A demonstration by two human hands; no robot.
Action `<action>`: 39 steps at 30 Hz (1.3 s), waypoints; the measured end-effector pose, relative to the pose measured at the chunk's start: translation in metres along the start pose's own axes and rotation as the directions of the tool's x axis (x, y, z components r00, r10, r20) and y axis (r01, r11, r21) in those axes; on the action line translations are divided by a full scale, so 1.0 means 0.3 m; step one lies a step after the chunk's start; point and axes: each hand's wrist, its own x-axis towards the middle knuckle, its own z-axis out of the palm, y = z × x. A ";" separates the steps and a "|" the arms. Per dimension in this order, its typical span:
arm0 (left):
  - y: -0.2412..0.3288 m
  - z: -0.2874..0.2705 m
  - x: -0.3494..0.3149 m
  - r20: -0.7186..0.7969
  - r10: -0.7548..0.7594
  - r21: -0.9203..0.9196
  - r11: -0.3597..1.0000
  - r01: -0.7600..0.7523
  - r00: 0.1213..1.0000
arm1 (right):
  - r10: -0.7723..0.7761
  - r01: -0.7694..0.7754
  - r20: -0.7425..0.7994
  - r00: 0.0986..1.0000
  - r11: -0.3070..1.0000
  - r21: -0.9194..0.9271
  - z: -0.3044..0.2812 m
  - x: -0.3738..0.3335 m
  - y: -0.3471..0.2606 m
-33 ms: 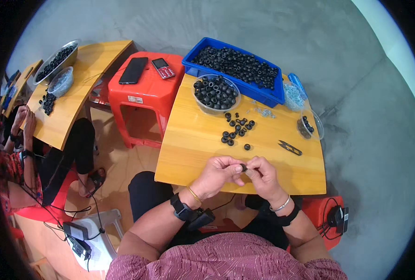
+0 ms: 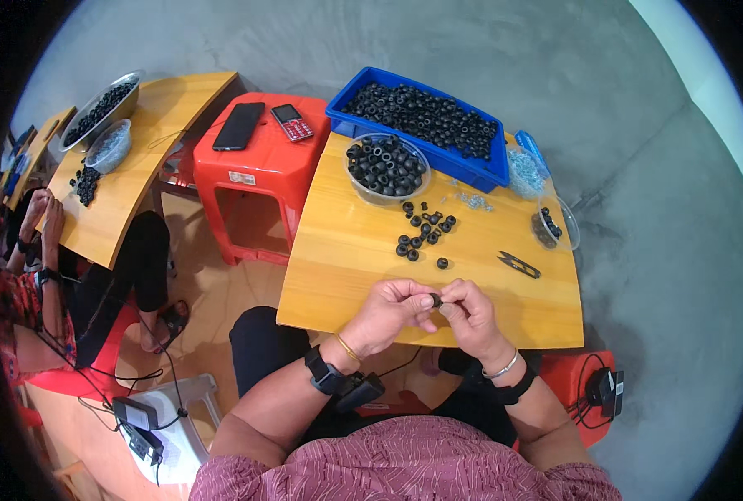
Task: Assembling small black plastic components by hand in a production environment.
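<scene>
Over the front edge of the wooden table (image 2: pixel 338 280), my left hand (image 2: pixel 388 313) pinches a small round black piece (image 2: pixel 436 301) between thumb and fingertips. My right hand (image 2: pixel 472 317) closes its thumb and forefinger on the other side of the same piece. The fingers hide much of it. Just beyond my hands lies a single black bead-like piece (image 2: pixel 442 263), and past it a loose cluster of similar pieces (image 2: pixel 426 224), some with a hole showing. Black thread snips (image 2: pixel 519 265) lie to the right of my hands.
A blue tray (image 2: pixel 338 119) of small black rings and a clear bowl (image 2: pixel 386 197) of round black pieces stand at the back. Clear tubs (image 2: pixel 525 173) stand on the right. Two phones (image 2: pixel 240 126) rest on a red stool (image 2: pixel 263 173). At left, another person's hands (image 2: pixel 44 215) work at another table.
</scene>
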 end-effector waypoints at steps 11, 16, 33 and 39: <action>0.009 -0.004 -0.003 0.093 -0.047 -0.086 0.995 0.055 0.995 | -0.150 0.162 0.074 0.986 0.967 -0.196 -0.011 0.009 -0.045; 0.007 -0.007 -0.004 0.079 -0.072 -0.050 0.996 0.076 0.994 | -0.153 0.170 0.091 0.984 0.956 -0.237 -0.009 0.011 -0.062; 0.015 0.006 -0.001 0.058 -0.077 -0.019 0.997 0.078 0.995 | -0.192 0.202 0.065 0.979 0.954 -0.221 -0.003 0.005 -0.034; 0.024 -0.003 -0.009 0.092 -0.127 0.011 0.992 0.126 0.988 | -0.081 0.102 0.108 0.991 0.972 -0.210 -0.012 -0.003 -0.052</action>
